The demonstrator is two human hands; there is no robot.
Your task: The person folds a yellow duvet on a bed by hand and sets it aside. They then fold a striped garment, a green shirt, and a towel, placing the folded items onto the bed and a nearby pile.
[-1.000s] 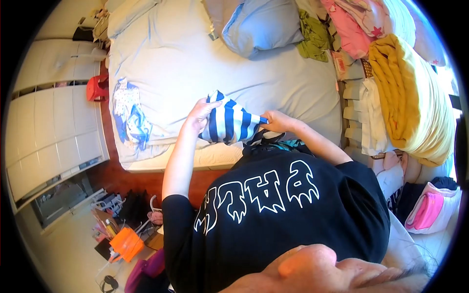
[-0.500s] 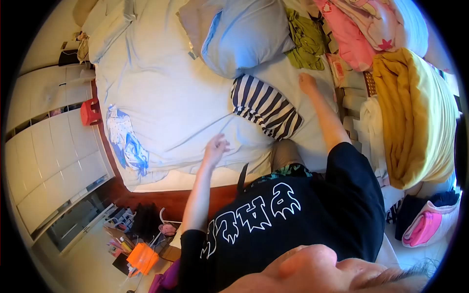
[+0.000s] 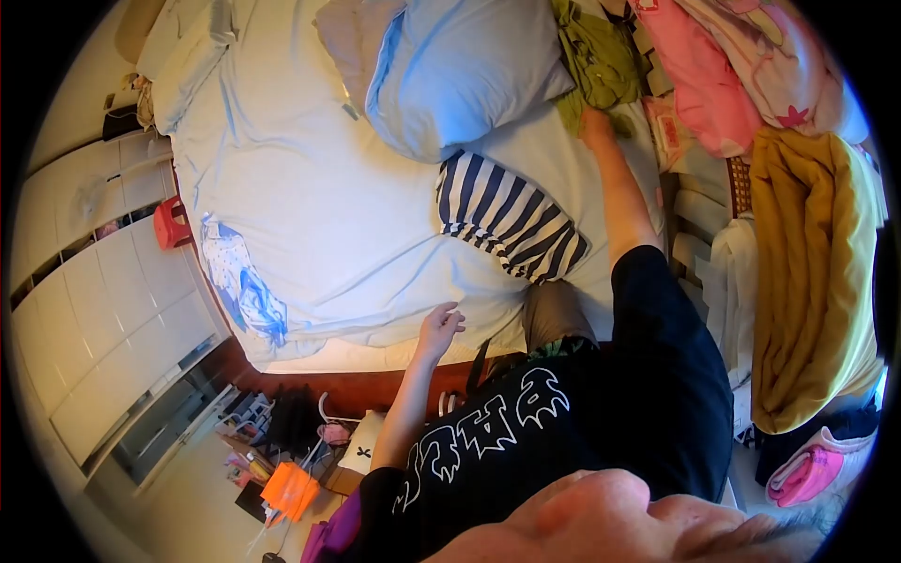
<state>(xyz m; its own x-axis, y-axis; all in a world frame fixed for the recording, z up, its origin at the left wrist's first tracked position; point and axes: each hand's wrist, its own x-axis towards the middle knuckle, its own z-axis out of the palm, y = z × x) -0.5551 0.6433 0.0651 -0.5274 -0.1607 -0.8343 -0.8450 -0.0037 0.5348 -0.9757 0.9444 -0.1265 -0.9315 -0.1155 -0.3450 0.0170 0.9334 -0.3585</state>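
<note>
My right hand (image 3: 596,127) reaches up to the near edge of a crumpled green cloth (image 3: 601,66), its fingers closed on the fabric and partly hidden by it. Over the near side of the bed, my left hand (image 3: 441,330) hangs with loosely curled fingers and nothing in it. Between the two arms lies a gathered navy-and-white striped cloth (image 3: 507,216) with a ruffled edge. A light blue pillow (image 3: 460,75) sits just beyond the stripes, beside the green cloth.
The bed has a pale sheet (image 3: 310,188). A blue-and-white patterned cloth (image 3: 244,281) lies at its left edge, near a red stool (image 3: 172,223). To the right are pink bedding (image 3: 694,84) and a folded mustard blanket (image 3: 812,281). An orange bag (image 3: 291,490) stands on the floor.
My right hand has moved forward from the bare sheet onto the green cloth. My left hand has drawn back slightly towards my body. The view has shifted a little.
</note>
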